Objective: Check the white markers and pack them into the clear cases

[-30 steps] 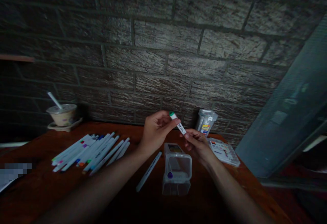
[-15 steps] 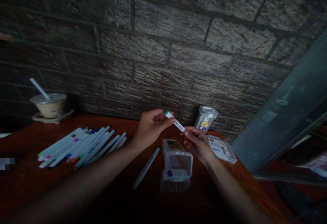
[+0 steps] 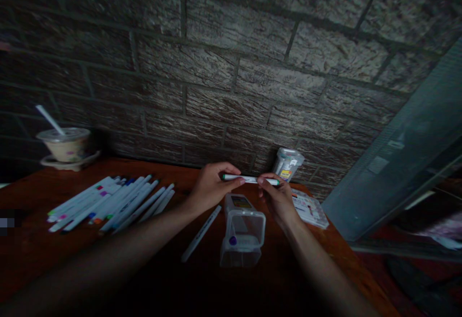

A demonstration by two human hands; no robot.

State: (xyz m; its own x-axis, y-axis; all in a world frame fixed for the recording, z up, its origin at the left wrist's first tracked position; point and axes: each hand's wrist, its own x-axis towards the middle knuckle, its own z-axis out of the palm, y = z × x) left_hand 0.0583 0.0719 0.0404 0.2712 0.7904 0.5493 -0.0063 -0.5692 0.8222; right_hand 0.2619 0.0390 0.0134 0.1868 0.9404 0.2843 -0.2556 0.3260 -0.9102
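I hold a white marker with green ends (image 3: 250, 179) level between both hands, above a clear plastic marker box (image 3: 242, 236) lying on the wooden table (image 3: 54, 254). My left hand (image 3: 212, 189) pinches the marker's left end. My right hand (image 3: 276, 196) pinches its right end. Inside the box one marker with a purple end (image 3: 233, 241) shows. A single white marker (image 3: 201, 233) lies on the table just left of the box, below my left wrist.
A row of several white markers with coloured ends (image 3: 108, 204) lies at left. A cup with a spoon (image 3: 65, 146) stands far left by the brick wall. A second clear container (image 3: 288, 164) and a printed card (image 3: 310, 208) lie behind my right hand. A grey-green panel (image 3: 397, 153) leans at right.
The marker was tilted with its green end up in my left hand; now it lies level between both hands. The view has shifted so that table objects sit slightly further left.
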